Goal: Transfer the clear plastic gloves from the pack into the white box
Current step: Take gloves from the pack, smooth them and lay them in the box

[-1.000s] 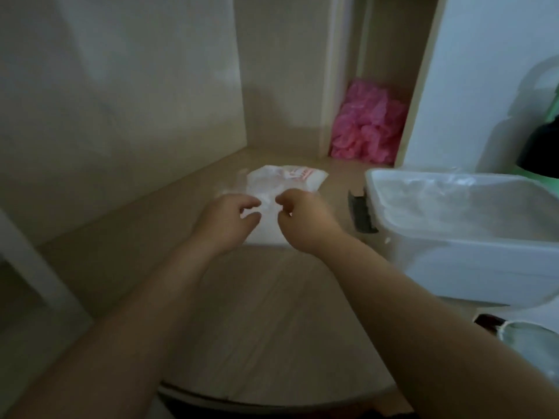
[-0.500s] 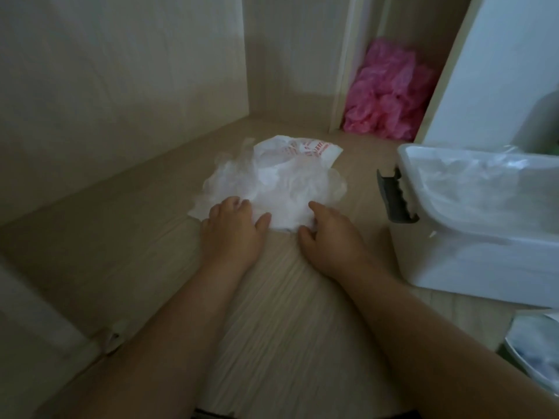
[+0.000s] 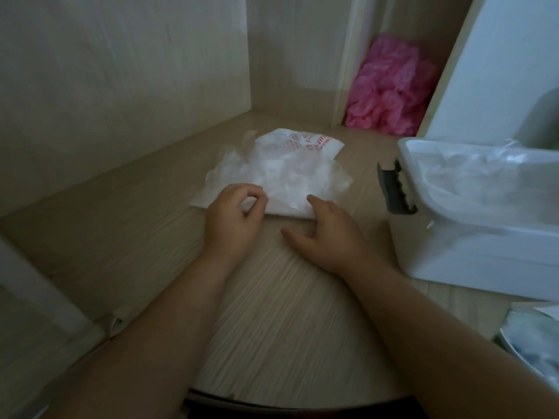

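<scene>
Clear plastic film, thin and crumpled. Item: clear plastic gloves (image 3: 290, 179), a loose heap on the pale wood surface (image 3: 272, 297) in the middle of the scene. Its far edge overlaps the pack (image 3: 305, 143), which is white with red print. White box (image 3: 453, 255): stands to the right, apart from the heap, open at the top, with a grey latch (image 3: 394, 189) on its left wall. Clear film already lies inside it.

Your left hand (image 3: 233, 216): fingers curled, thumb and forefinger pinching the heap's near-left edge. Your right hand (image 3: 329, 231): fingers spread and straight, resting on the surface, forefinger touching the heap's near edge, gripping nothing.

Handling, as judged: very light, limp and slippery. The sheets cling to one another and trail, so a single pinch may lift several or shed some on the way across. Take hold along the near edge, or bunch the heap from both sides — a two-handed gather should carry more cleanly than a pinch. Not fragile, though loose film could snag on the latch.

Also present: pink crumpled plastic (image 3: 390, 89) — far right, in the alcove.
</scene>
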### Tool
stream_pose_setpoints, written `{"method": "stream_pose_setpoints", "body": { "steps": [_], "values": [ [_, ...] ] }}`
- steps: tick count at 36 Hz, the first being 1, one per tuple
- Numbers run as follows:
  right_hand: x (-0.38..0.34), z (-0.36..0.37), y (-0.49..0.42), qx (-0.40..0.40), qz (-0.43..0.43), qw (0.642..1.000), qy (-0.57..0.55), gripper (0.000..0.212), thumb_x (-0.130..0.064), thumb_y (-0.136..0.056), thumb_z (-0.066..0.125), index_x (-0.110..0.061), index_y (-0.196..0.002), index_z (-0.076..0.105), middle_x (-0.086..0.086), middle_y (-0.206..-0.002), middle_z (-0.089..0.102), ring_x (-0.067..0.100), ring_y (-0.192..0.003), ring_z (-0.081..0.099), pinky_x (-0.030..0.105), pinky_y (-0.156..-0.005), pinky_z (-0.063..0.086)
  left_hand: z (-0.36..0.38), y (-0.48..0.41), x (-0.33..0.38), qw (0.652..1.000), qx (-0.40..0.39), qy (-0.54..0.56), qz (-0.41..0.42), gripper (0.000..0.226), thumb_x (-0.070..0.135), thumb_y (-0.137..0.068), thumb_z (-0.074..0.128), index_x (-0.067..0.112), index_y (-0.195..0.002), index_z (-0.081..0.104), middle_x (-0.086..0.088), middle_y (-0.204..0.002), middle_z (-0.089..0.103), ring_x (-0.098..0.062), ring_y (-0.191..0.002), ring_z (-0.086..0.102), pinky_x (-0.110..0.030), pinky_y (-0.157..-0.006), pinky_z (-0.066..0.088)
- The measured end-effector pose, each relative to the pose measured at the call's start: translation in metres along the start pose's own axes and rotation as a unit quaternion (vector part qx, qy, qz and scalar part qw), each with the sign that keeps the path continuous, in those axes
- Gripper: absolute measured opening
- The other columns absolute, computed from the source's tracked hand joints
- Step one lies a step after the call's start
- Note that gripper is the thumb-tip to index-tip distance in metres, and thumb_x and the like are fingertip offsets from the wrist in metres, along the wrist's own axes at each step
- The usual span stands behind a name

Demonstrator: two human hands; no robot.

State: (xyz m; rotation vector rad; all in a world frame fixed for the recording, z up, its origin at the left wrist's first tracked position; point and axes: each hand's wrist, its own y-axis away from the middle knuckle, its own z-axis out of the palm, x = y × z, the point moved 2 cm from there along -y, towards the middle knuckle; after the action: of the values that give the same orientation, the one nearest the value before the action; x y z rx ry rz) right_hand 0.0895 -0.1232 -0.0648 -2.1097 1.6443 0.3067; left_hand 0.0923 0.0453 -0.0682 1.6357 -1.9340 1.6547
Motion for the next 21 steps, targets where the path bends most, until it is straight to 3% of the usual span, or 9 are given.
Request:
{"method": "stream_pose_setpoints", "body": {
  "steps": [3,5,8,11,14,18,21],
  "values": [
    [-0.001,0.000,-0.001,-0.022,-0.007,0.999,0.030,0.085,-0.066,-0.081,0.053,-0.019,-0.147,0.027,0.005,-0.142,0.041,0.023,-0.127,0.041,0.033,-0.101,0.034,-0.007,-0.002,0.003,0.986,0.076,0.087,-0.122,0.007,0.012,-0.091,0.061,0.019,-0.090,0.059,0.018,-0.085,0.057,0.005,-0.078,0.053,-0.001,-0.071,0.036],
    [-0.001,0.000,-0.002,-0.037,-0.009,0.998,0.045,0.085,-0.068,-0.080,0.051,-0.020,-0.146,0.027,0.005,-0.143,0.040,0.023,-0.128,0.040,0.034,-0.101,0.033,-0.011,-0.004,0.001,0.968,0.131,0.121,-0.177,0.007,0.013,-0.092,0.058,0.018,-0.089,0.054,0.015,-0.081,0.054,0.004,-0.074,0.051,-0.004,-0.066,0.038],
    [-0.002,0.001,-0.003,-0.040,-0.013,0.998,0.054,0.087,-0.070,-0.079,0.050,-0.022,-0.146,0.025,0.005,-0.145,0.036,0.024,-0.130,0.037,0.035,-0.103,0.032,-0.013,-0.008,0.000,0.938,0.174,0.189,-0.233,0.013,0.015,-0.093,0.054,0.024,-0.083,0.052,0.006,-0.080,0.056,-0.001,-0.067,0.056,-0.021,-0.067,0.048],
    [-0.002,0.001,0.000,-0.034,-0.014,0.999,0.030,0.092,-0.069,-0.078,0.053,-0.023,-0.149,0.019,0.006,-0.153,0.025,0.024,-0.138,0.027,0.037,-0.110,0.027,-0.012,-0.013,0.003,0.917,0.166,0.235,-0.276,0.010,0.014,-0.093,0.052,0.019,-0.085,0.053,0.002,-0.077,0.056,0.005,-0.050,0.053,-0.025,-0.062,0.050],
    [-0.007,-0.005,0.004,0.017,-0.028,0.999,-0.034,0.092,-0.061,-0.077,0.062,-0.022,-0.149,0.020,0.004,-0.154,0.022,0.021,-0.140,0.023,0.035,-0.113,0.023,-0.014,-0.021,0.010,0.913,0.159,0.245,-0.284,0.012,0.014,-0.091,0.053,0.019,-0.080,0.053,0.000,-0.071,0.055,-0.002,-0.048,0.052,-0.026,-0.055,0.047],
    [-0.022,-0.016,0.004,0.085,-0.013,0.981,-0.174,0.076,-0.044,-0.082,0.068,-0.018,-0.145,0.033,0.000,-0.142,0.041,0.016,-0.132,0.036,0.029,-0.105,0.031,-0.023,-0.031,0.024,0.879,0.157,0.331,-0.307,0.013,0.009,-0.091,0.051,0.011,-0.078,0.053,-0.003,-0.067,0.053,-0.007,-0.049,0.050,-0.022,-0.045,0.044],
    [-0.034,-0.026,0.001,0.090,0.012,0.960,-0.267,0.051,-0.034,-0.086,0.066,-0.019,-0.132,0.050,-0.006,-0.116,0.056,0.008,-0.110,0.053,0.022,-0.090,0.043,-0.026,-0.033,0.027,0.836,0.109,0.410,-0.347,0.010,0.012,-0.091,0.053,0.008,-0.089,0.062,-0.004,-0.074,0.061,-0.013,-0.061,0.059,-0.024,-0.050,0.046]
  ]
}}
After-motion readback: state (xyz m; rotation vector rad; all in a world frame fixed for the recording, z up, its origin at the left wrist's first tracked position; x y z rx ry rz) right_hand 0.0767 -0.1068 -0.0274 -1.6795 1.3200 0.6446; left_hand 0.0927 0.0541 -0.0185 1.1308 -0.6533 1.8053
